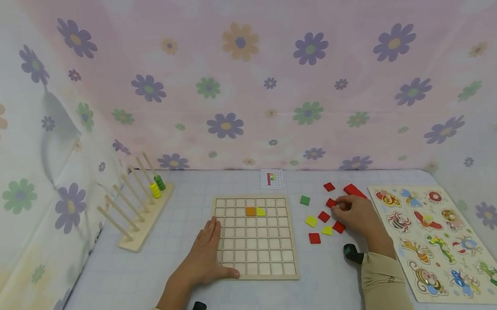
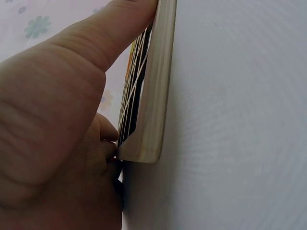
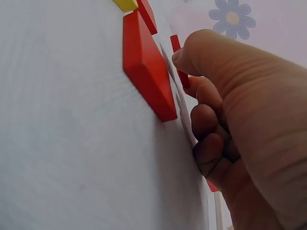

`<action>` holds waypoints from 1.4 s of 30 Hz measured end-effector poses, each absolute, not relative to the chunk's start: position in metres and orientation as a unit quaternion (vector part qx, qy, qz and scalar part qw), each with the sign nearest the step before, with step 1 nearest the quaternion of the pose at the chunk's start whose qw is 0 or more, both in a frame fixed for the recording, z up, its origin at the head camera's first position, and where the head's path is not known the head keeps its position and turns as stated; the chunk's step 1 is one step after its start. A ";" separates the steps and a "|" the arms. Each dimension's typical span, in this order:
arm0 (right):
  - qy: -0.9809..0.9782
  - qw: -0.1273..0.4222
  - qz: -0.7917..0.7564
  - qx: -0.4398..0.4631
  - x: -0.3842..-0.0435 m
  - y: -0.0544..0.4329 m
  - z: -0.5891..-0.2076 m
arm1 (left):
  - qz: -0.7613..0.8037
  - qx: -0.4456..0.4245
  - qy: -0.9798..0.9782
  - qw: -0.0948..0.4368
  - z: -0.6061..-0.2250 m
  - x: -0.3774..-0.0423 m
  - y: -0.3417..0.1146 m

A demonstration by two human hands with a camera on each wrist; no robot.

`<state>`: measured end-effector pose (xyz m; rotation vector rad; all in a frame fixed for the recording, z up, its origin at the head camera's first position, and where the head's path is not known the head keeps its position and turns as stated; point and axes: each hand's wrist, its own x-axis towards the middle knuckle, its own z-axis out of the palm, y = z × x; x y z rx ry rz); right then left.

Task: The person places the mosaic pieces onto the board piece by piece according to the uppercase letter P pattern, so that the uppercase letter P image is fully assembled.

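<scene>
My left hand (image 1: 202,255) rests against a wooden grid board (image 1: 269,277), fingers straight along its left edge and thumb on the near edge. In the grid sit an orange tile (image 1: 251,211) and a yellow tile (image 1: 261,211), side by side. To the board's right, my right hand (image 1: 362,216) pinches a small red square tile (image 3: 176,43) between thumb and forefinger; the right wrist view shows it tipped on edge. Around that hand lie other red tiles (image 1: 314,238), yellow tiles (image 1: 311,221) and a green tile (image 1: 305,200).
A small printed pattern card (image 1: 277,178) lies beyond the board. At the left stands a wooden peg rack (image 1: 137,241) with yellow and green beads. An insect picture puzzle (image 1: 441,246) lies at the right, near a red bar-shaped piece (image 1: 354,191). Flowered cloth walls surround the table.
</scene>
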<state>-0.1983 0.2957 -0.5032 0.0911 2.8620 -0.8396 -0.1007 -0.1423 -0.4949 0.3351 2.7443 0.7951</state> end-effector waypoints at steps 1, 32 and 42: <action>0.956 0.078 -0.282 0.031 -0.198 0.296 -0.503 | 0.272 0.117 0.946 0.131 -0.494 -0.101 -0.142; 0.944 -0.010 -0.314 -0.101 -0.201 0.233 -0.483 | 0.277 0.113 0.945 0.130 -0.494 -0.101 -0.141; 0.934 -0.025 -0.319 -0.157 -0.198 0.186 -0.470 | 0.274 0.113 0.946 0.128 -0.497 -0.101 -0.142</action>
